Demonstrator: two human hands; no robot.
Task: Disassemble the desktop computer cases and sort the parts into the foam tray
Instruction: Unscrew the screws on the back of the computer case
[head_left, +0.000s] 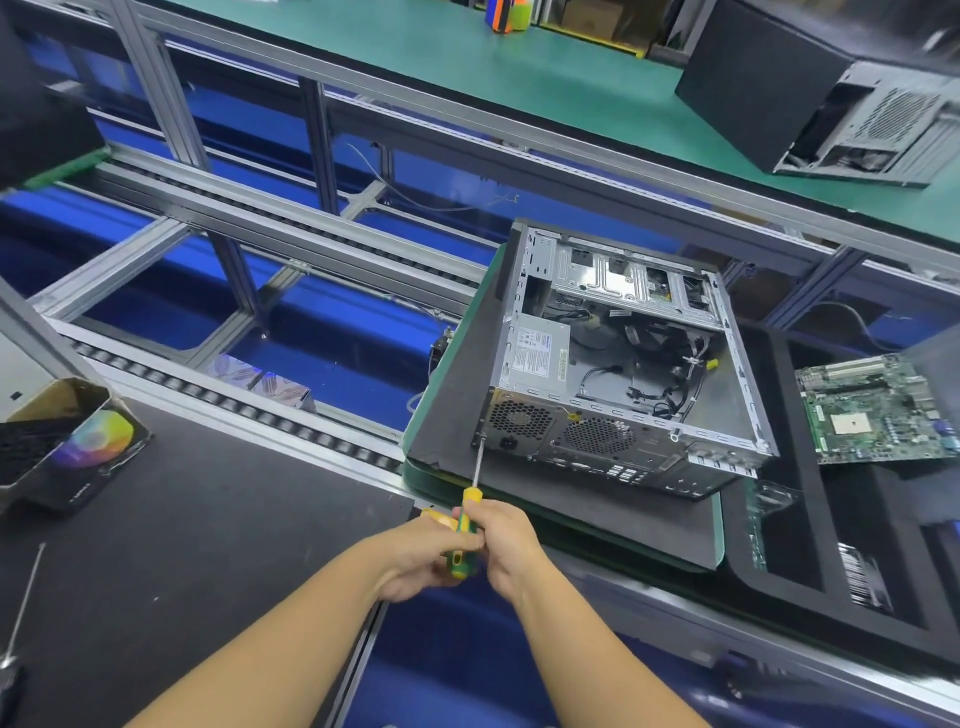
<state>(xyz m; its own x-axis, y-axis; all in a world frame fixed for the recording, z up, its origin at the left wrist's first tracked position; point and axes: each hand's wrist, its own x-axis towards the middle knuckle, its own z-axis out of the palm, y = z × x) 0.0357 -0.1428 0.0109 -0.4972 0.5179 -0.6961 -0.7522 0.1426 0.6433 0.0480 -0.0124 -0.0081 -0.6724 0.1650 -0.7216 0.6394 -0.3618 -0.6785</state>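
- My left hand (415, 558) was clenched around the lower part of the screwdriver (464, 535), its fingers (441, 577) wrapped under the green and yellow handle.
- My right hand (506, 545) was also closed on that handle, gripping just above the left, so both hands steadied one tool.
- The thin metal shaft ran up from the handle to the rear left corner of the computer case (613, 364), and its tip met the edge beside the round fan grille; I could not make out the screw itself.
- The case lay on its side on a dark mat (457, 364) on the counter, its side panel off and the inside open to view.
- I judged the case heavy and stiff, with thin sheet metal edges that could cut, so I would have held it by the outer frame rails, not by the cables.
- The power supply (537, 358) in the near left corner looked dense and boxy; I reckoned it best gripped by its flat sides once freed.
- The loose wiring (660, 374) inside looked soft and likely to snag.
- Further right, a circuit board (878, 410) rested in the foam tray (779, 467); I judged it light and fragile, to be held by its edges only.
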